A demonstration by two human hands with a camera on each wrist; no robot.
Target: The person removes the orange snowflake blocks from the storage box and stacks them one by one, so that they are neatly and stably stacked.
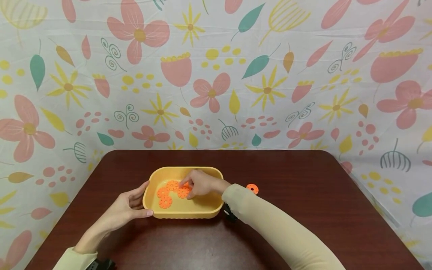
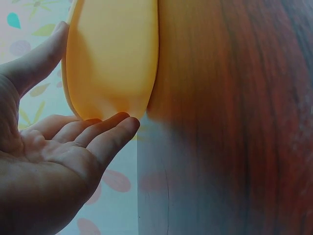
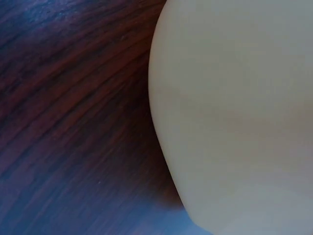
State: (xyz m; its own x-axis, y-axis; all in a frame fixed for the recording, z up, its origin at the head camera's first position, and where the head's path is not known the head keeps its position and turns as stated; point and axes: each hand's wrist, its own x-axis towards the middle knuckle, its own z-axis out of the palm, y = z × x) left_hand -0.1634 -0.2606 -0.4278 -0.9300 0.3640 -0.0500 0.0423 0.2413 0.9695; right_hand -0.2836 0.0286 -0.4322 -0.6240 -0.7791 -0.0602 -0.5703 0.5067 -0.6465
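Observation:
A yellow rectangular plastic basin (image 1: pixel 185 215) with rounded corners stands on the table. Inside it lie several flat orange discs (image 1: pixel 165 202) with notched rims, like snowflake building pieces. My left hand (image 1: pixel 123 210) holds the basin's left end, the thumb at its front corner and the fingers against the side; in the left wrist view the fingertips touch the basin (image 2: pixel 115 54). Over the basin, my right hand (image 1: pixel 201 183) bends its index finger and thumb down to either side of one orange disc (image 1: pixel 183 192). Whether they pinch it is unclear.
Another orange disc (image 1: pixel 252 188) lies on the dark brown table (image 1: pixel 303 180), just behind the right sleeve (image 1: pixel 270 217). That sleeve crosses the table's front right. A flowered cloth (image 1: pixel 209 123) hangs behind the table. The right wrist view shows only sleeve and tabletop.

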